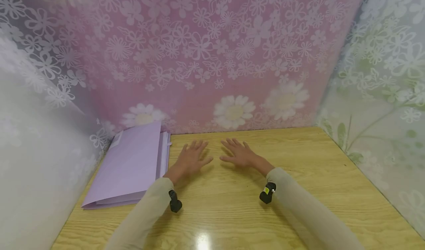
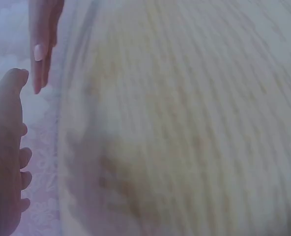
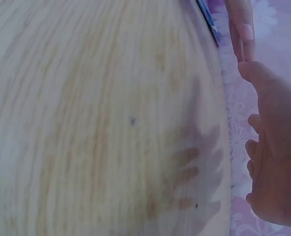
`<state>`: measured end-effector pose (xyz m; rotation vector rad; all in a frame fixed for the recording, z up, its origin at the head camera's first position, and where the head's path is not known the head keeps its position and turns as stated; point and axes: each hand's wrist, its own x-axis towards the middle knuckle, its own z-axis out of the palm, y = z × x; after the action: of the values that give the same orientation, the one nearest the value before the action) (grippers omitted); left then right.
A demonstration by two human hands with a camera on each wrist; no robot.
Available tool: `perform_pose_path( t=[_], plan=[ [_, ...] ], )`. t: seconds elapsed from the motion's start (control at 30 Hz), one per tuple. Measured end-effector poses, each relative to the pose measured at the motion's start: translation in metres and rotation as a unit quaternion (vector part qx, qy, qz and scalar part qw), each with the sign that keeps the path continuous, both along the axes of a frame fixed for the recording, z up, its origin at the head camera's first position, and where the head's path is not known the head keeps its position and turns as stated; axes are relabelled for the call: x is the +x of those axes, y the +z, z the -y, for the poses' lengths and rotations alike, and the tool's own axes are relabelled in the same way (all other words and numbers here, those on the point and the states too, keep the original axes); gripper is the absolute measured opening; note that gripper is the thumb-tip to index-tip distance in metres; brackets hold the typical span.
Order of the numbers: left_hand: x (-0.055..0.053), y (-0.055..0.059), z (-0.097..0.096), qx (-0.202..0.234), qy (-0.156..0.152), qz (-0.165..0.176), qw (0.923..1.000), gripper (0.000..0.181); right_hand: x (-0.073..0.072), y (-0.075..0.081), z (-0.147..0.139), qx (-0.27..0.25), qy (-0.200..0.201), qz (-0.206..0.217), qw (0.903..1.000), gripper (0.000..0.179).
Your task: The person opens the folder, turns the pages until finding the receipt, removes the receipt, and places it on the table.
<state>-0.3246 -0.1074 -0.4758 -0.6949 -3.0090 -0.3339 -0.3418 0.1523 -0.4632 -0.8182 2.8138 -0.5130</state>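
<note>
Both hands hover over the wooden table (image 1: 219,205), palms down with fingers spread, and hold nothing. In the head view the left hand (image 1: 192,158) is left of centre, just right of a light purple folder (image 1: 132,161) with papers inside. The right hand (image 1: 241,155) mirrors it on the other side, a small gap between the two thumbs. The left wrist view has the left hand (image 2: 5,157) at its left edge, and the right wrist view has the right hand (image 3: 280,152) at its right edge. Shadows of the fingers fall on the wood.
A pink flowered wall covering (image 1: 206,58) rises at the table's back edge. More patterned covering closes in the left side (image 1: 40,132) and the right side (image 1: 385,124). Black wrist cameras are strapped over both light sleeves (image 1: 299,198).
</note>
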Motion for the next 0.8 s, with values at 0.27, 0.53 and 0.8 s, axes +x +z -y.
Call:
perform_pose_path(
  t=[0.27, 0.53, 0.8],
  plan=[
    [0.01, 0.048, 0.028, 0.058, 0.034, 0.029, 0.9973, 0.08, -0.003, 0.007, 0.015, -0.096, 0.0, 0.038, 0.9946, 0.08],
    [0.023, 0.085, 0.101, 0.118, 0.079, 0.017, 0.9897, 0.076, 0.002, 0.014, 0.058, -0.223, 0.012, 0.117, 0.9677, 0.076],
    [0.045, 0.092, 0.192, 0.138, 0.151, 0.039, 0.978, 0.083, 0.018, 0.018, 0.111, -0.253, 0.009, 0.153, 0.9554, 0.078]
  ],
)
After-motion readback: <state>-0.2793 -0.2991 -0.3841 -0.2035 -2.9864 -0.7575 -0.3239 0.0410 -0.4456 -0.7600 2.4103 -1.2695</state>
